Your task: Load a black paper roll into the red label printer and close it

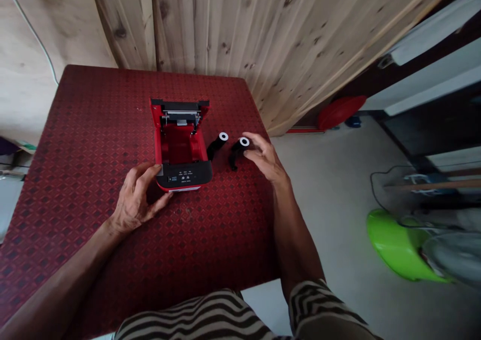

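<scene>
Counter (93, 129): red, patterned top beneath both hands, against a plank wall (225, 34).
Green tub (394, 244): on the floor, right.
Red device (184, 175): on the counter, lid raised, bay open, black panel in front.
Left hand (133, 199): half open, fingers at the device's front-left corner, thumb at its front edge.
Right hand (266, 159): thumb and forefinger parted around the right roll's white end; grip cannot be told.
Black rolls (235, 155): two, white-ended, right of the device.
</scene>
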A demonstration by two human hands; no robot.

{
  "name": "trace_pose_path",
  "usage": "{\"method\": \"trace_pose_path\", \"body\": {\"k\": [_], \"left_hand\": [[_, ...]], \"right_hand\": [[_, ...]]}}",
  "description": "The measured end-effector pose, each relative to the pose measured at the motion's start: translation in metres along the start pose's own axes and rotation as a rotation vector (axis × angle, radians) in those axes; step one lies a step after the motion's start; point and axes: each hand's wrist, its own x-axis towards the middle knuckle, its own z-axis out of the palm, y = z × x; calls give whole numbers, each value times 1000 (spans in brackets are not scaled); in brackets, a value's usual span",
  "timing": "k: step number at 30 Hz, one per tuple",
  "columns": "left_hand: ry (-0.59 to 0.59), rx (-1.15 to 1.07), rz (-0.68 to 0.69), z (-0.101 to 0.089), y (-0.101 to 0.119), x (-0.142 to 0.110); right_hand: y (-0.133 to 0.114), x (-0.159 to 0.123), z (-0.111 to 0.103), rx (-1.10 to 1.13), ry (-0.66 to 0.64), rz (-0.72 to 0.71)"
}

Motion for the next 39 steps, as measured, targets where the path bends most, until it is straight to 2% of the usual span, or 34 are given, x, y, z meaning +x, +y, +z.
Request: {"method": "trace_pose_path", "body": {"k": [3, 5, 9, 12, 16, 20, 23, 25, 27, 29, 31, 34, 37, 39], "left_hand": [[1, 0, -3, 0, 0, 0], [-1, 3, -4, 0, 0, 0], [2, 14, 6, -1, 0, 0], [0, 13, -1, 0, 0, 0], [-1, 5, -9, 0, 1, 0], [-6, 7, -19, 0, 1, -1], [-8, 1, -19, 0, 0, -1], [-7, -8, -22, 0, 0, -1], [-8, -12, -26, 0, 1, -1], [-11, -10, -25, 1, 1, -1], [-19, -3, -30, 1, 2, -1], [-32, -4, -42, 1, 4, -2], [-46, -17, -38, 1, 4, -3], [-47, -21, -39, 2, 3, -4]], "right_hand": [[-8, -5, -10, -37, -20, -32], [-18, -3, -11, -120, 13, -118], [-38, 19, 6, -512, 37, -304], [-46, 39, 25, -668, -5, -304], [-46, 51, 37, -597, -33, -284], [-57, 38, 29, -386, 41, -302], [-85, 14, 10, -161, 91, -293], [-112, -6, -3, -69, 76, -315], [-138, -22, -11, -60, 15, -365], [-158, -31, -10, -114, -59, -406], [-169, -30, 2, -188, -146, -438], [-171, -18, 32, -299, -266, -511], [-167, -4, 66, -458, -320, -581], [-166, 2, 83, -587, -347, -577]]}}
